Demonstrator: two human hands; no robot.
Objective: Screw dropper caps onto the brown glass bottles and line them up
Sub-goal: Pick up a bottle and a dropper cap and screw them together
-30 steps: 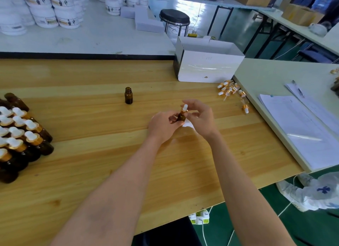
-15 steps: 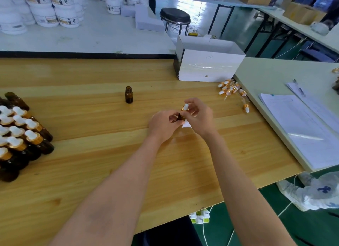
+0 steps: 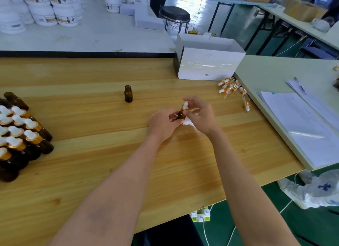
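Your left hand (image 3: 163,123) curls round the small brown bottle (image 3: 180,115) near the middle of the wooden table (image 3: 91,172). Your right hand (image 3: 200,115) pinches its gold dropper cap (image 3: 185,106). One open bottle (image 3: 128,93) stands behind, and capped bottles (image 3: 22,133) stand far left

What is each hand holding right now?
Left hand: closed around the brown bottle.
Right hand: pinching the dropper cap on that bottle.
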